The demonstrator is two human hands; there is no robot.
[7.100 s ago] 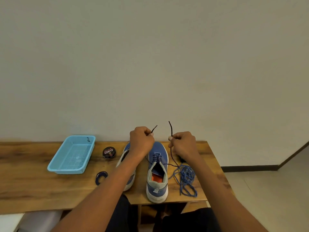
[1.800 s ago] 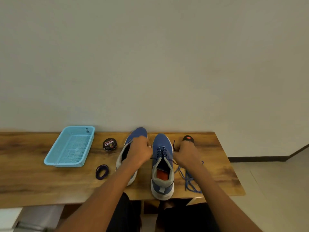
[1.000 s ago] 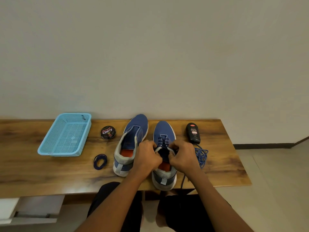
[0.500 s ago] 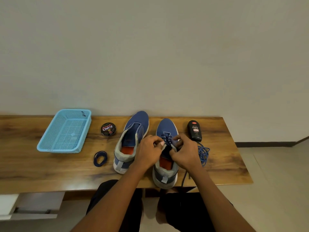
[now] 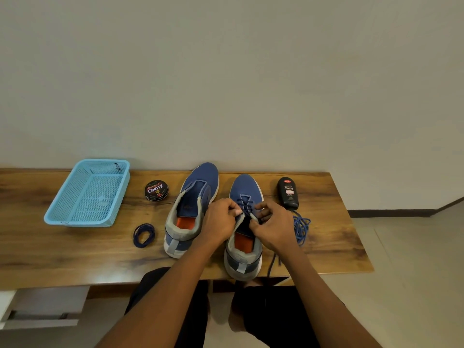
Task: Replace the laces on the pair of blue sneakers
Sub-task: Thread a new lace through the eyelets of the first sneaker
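Two blue sneakers stand side by side on the wooden table [image 5: 62, 257], toes toward the wall. The left sneaker [image 5: 192, 209] has no lace in it. A dark navy lace [image 5: 244, 202] crosses the right sneaker [image 5: 244, 189] partway up. My left hand [image 5: 221, 218] pinches the left edge of that shoe's opening at the lace. My right hand [image 5: 273, 226] pinches the lace at the right edge. One dark lace end [image 5: 272, 263] hangs over the table's front edge. A coiled navy lace [image 5: 143, 235] lies left of the shoes. A loose blue lace [image 5: 301, 227] is heaped to the right.
A light blue plastic basket [image 5: 89, 193] sits at the left. A round black polish tin [image 5: 156, 190] stands between the basket and the shoes. A black polish bottle [image 5: 288, 193] lies right of the right sneaker. The wall runs close behind the table.
My hands came down from holding the lace ends up in the air onto the right sneaker's eyelets. In the last half second they have stayed there, with the fingers shifting slightly.
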